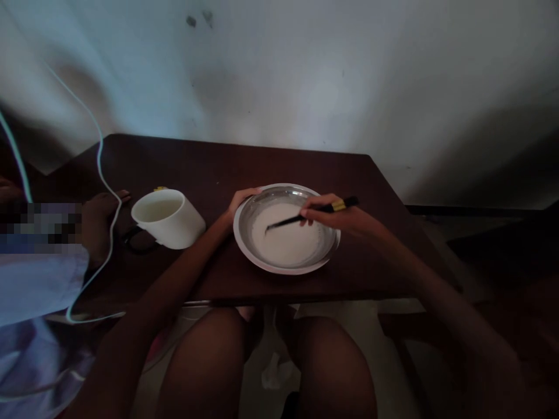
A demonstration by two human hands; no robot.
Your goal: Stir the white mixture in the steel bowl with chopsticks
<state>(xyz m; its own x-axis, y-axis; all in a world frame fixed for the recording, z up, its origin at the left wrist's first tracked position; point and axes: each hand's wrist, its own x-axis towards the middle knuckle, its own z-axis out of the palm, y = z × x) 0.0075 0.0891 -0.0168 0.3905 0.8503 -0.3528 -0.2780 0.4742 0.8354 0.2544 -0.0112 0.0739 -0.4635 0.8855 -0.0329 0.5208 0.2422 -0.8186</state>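
Observation:
A shallow metal bowl [244,233] with a wide rim stands on the dark table, holding a pale, milky liquid [286,241]. My left hand [243,201] is closed on the bowl's far left rim, with part of the fingers hidden. Pinched in my right hand [325,212] are black chopsticks [286,221] with a gold band near the thick end. They slant down to the left, and their tips reach the liquid's surface. To the left of the bowl, near my left forearm, is a large white mug [179,224].
The dark brown table [279,163] stands near a pale wall [279,75]. Another person's hand [111,201] rests at the table's left, beyond a hanging white cable [101,157]. Dark round cord or handle [135,241] lies by the mug. My knees [213,343] are below the table edge.

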